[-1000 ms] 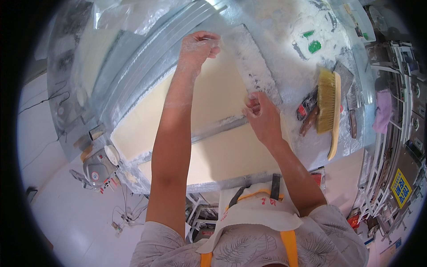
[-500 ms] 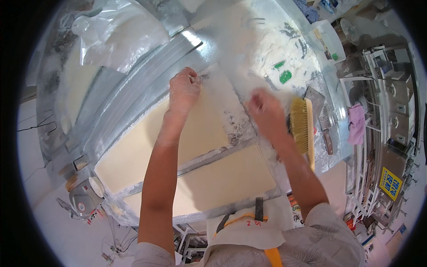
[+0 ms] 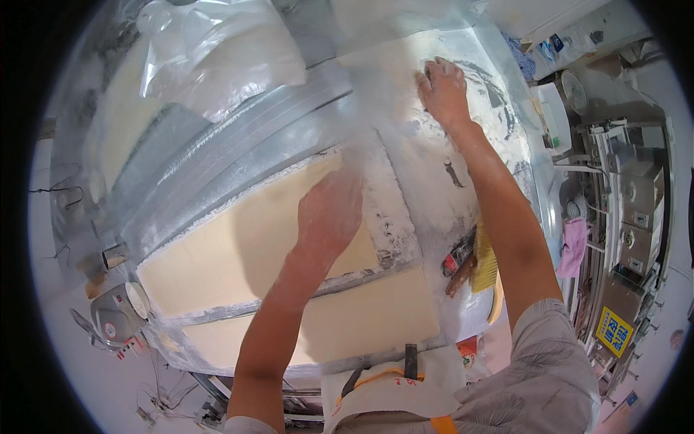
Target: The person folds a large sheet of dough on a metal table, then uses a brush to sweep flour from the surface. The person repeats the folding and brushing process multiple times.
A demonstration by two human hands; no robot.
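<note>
My left hand is smeared by motion over the upper pale dough sheet, its fingers too blurred to read. A second dough sheet lies alongside, nearer my body. At the far right of the metal table, my right hand rests on spread white flour, its fingers bent slightly and apart. Nothing shows in its grasp. Below my right forearm, a brush with yellow bristles is partly covered by the arm. Hazy white dust hangs between the hands.
A clear plastic sheet covers something at the far left. Long metal strips lie beyond the dough. A dark-handled tool sits beside the brush. A scale stands left, a white bin right, and a pink cloth hangs there.
My right hand has moved from near the brush out to the flour. My left hand has come back over the dough. Green patches in the flour no longer show; the view has shifted.
</note>
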